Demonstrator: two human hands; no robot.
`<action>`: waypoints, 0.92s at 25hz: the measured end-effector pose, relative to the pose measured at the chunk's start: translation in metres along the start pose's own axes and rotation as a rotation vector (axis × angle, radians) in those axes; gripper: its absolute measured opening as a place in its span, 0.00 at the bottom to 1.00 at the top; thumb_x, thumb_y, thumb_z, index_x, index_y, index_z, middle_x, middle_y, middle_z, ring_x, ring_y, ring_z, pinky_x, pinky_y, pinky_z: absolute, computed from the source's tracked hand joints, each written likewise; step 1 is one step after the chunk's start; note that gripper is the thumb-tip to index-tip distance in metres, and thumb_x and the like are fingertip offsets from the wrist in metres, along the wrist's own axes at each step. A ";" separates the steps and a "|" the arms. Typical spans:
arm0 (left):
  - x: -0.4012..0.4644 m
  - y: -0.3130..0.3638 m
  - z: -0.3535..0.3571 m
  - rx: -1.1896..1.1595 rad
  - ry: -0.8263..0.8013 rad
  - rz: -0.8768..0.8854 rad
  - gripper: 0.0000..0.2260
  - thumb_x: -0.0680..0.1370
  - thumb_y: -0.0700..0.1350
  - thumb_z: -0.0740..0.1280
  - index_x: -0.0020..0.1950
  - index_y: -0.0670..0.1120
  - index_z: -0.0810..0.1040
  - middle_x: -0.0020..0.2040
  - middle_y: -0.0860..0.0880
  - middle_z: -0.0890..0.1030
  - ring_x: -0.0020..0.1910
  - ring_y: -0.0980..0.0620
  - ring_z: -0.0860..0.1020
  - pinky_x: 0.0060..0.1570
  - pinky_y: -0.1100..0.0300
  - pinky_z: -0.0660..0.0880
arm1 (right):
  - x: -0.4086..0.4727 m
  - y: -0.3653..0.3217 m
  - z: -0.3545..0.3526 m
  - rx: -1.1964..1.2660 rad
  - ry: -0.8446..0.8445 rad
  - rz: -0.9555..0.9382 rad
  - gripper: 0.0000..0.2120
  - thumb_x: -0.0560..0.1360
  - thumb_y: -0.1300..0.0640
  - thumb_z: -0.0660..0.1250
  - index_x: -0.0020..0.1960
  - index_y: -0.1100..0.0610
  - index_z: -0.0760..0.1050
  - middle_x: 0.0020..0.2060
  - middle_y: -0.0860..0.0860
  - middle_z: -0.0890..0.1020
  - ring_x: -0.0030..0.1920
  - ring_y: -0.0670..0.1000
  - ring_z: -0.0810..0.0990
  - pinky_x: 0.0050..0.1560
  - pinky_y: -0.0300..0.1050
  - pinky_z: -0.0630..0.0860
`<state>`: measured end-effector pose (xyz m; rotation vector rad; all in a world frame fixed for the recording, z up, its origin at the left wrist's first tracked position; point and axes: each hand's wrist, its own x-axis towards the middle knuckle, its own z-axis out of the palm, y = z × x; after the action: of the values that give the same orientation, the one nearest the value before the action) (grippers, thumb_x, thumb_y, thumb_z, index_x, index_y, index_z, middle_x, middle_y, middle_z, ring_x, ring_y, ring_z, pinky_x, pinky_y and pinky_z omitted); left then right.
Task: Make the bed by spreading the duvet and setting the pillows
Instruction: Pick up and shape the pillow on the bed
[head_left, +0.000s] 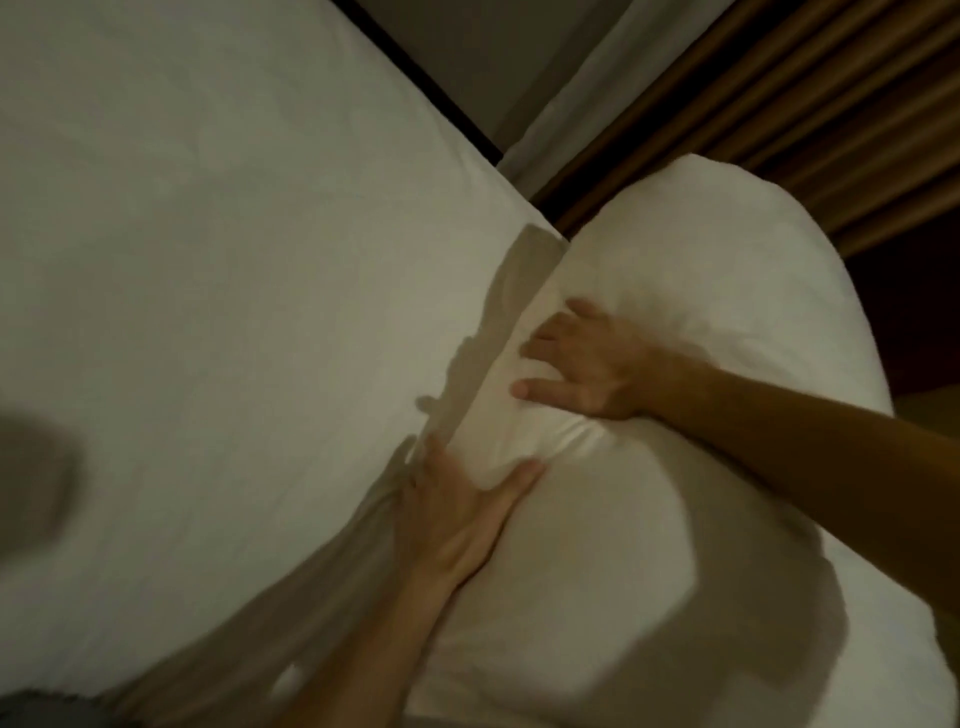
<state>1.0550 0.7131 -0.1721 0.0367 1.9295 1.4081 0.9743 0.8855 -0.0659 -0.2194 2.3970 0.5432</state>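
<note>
**Pillow pressed against the mattress edge**

Fills upper left of frame: bare white mattress (208, 260). Lies right of centre: pillow (649, 415), long axis from upper right to lower left, touching the mattress side. Presses flat on top, fingers spread wide: right hand (582, 364). Cups the near edge, thumb splayed: left hand (457, 514), nearer the seam.

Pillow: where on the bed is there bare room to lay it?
The white sheet left of the pillow lies bare, up to the dark headboard edge. It is crowded along the seam, where the left hand and right hand press the pillow.
</note>
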 end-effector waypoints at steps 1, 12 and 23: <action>-0.002 -0.006 0.001 -0.018 0.003 -0.051 0.61 0.53 0.86 0.52 0.79 0.53 0.50 0.78 0.50 0.60 0.75 0.48 0.60 0.74 0.51 0.57 | -0.001 0.005 0.009 -0.012 0.047 -0.012 0.51 0.70 0.23 0.28 0.68 0.51 0.73 0.61 0.51 0.79 0.62 0.53 0.74 0.71 0.56 0.61; 0.005 0.018 -0.041 -0.336 -0.101 -0.015 0.32 0.61 0.67 0.76 0.59 0.58 0.67 0.52 0.60 0.76 0.49 0.62 0.76 0.42 0.63 0.71 | 0.003 -0.001 -0.053 0.130 0.279 -0.057 0.47 0.70 0.21 0.47 0.63 0.60 0.77 0.20 0.41 0.63 0.22 0.42 0.65 0.31 0.39 0.65; 0.032 0.061 -0.310 -0.293 0.399 0.149 0.37 0.52 0.72 0.70 0.56 0.57 0.69 0.48 0.58 0.76 0.45 0.60 0.75 0.38 0.72 0.67 | 0.126 -0.089 -0.277 0.233 0.604 -0.185 0.45 0.69 0.23 0.48 0.61 0.59 0.77 0.27 0.46 0.76 0.36 0.54 0.80 0.40 0.47 0.73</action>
<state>0.8324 0.4994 -0.0986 -0.2619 2.0419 1.9015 0.7454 0.6824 0.0164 -0.5609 2.9492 0.1090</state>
